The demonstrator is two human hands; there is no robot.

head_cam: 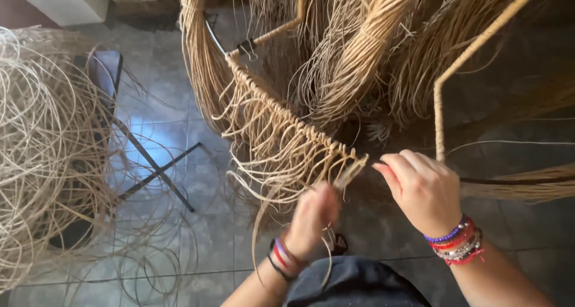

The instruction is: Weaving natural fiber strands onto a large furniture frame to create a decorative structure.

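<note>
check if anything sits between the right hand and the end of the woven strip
Nothing visible does. The right hand is just right of the woven strip's end, with only a small open gap between. The left hand is below the end, not in that gap.

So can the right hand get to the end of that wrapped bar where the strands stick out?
Probably yes. The right hand hangs just beside the wrapped bar end, fingertips pointing at it, with nothing between. The left hand is just below that end.

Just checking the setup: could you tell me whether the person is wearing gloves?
No, the left hand and right hand are bare, with only bracelets at the wrists.
</note>
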